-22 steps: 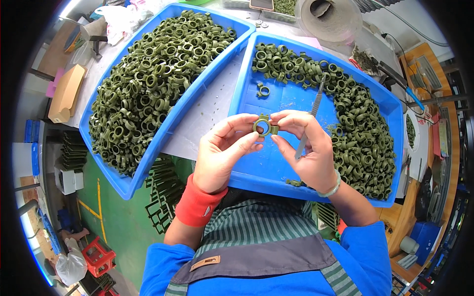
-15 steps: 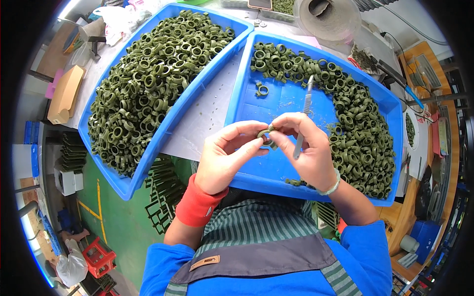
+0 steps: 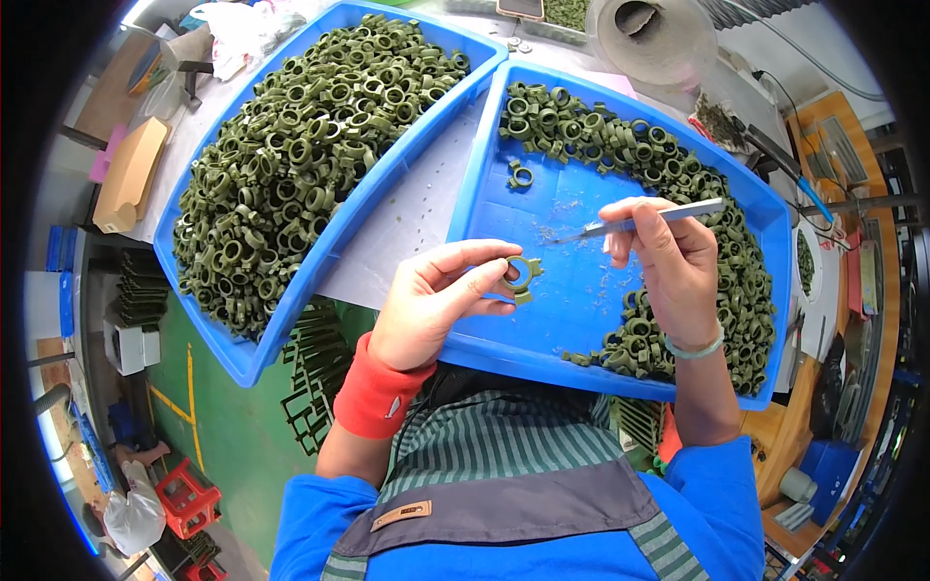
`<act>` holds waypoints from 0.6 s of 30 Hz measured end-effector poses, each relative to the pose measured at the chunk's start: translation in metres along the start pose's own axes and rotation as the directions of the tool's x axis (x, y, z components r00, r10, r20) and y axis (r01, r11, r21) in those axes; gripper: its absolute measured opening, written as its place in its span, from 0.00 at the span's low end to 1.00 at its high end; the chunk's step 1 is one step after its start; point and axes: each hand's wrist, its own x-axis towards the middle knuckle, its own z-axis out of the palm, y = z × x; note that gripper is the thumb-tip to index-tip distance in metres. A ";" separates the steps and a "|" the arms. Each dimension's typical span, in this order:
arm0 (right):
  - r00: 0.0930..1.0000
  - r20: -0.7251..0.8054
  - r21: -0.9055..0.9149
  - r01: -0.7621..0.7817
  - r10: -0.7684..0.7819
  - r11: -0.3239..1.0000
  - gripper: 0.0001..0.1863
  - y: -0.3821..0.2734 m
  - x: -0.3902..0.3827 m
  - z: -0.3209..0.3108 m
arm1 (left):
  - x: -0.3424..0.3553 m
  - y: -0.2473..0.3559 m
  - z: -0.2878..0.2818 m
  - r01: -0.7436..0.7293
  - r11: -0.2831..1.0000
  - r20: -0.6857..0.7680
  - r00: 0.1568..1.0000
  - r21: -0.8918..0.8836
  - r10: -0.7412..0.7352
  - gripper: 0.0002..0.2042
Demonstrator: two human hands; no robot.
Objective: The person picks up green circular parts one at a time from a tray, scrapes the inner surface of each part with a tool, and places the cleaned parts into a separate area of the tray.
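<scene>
Between thumb and fingers, my left hand (image 3: 436,295) pinches a green plastic ring (image 3: 523,275) with small tabs on its rim, above the blue tray. My right hand (image 3: 668,257) grips a slim metal scalpel-like knife (image 3: 635,223) by its handle; its narrow tip points left toward the ring but is apart from it. Under both hands lies the right blue tray (image 3: 475,218), with heaps of similar green rings (image 3: 678,169) along its far and right sides. One small cluster of rings (image 3: 520,175) sits apart near the tray's left side. Small green shavings are scattered on the tray floor.
A second blue tray (image 3: 281,329), heaped with green rings, stands to the left. Behind are a grey round funnel-like part (image 3: 651,39) and a phone (image 3: 520,9). An open cardboard box (image 3: 134,176) lies far left; a red stool (image 3: 186,499) stands on the green floor.
My right hand has left the ring and moved right, swinging the knife from upright in the hand to pointing left. My left hand keeps the ring, now turned to show its opening.
</scene>
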 end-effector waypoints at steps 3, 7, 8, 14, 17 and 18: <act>0.997 0.001 -0.023 0.081 -0.081 0.996 0.12 0.001 -0.001 0.001 | 0.001 -0.001 0.001 0.005 0.998 0.013 1.000 0.064 -0.006 0.12; 0.996 0.077 -0.068 0.056 -0.050 0.996 0.10 0.002 -0.004 0.005 | 0.001 -0.001 0.004 -0.028 0.991 0.037 0.999 0.134 0.024 0.12; 0.994 0.097 -0.083 0.052 -0.044 0.995 0.10 0.003 -0.004 0.006 | 0.000 -0.001 0.005 -0.027 0.991 0.037 0.999 0.135 0.022 0.12; 0.988 0.116 -0.138 0.114 -0.099 0.984 0.09 0.005 -0.006 0.011 | -0.001 -0.001 0.008 -0.148 0.961 0.044 0.989 0.234 0.142 0.12; 0.981 0.123 -0.194 0.170 -0.147 0.966 0.08 0.008 -0.008 0.014 | -0.002 -0.003 0.011 -0.177 0.955 -0.025 0.982 0.237 0.188 0.11; 0.980 0.097 -0.212 0.190 -0.173 0.959 0.08 0.008 -0.009 0.016 | -0.002 -0.005 0.012 -0.198 0.954 -0.056 0.975 0.226 0.216 0.11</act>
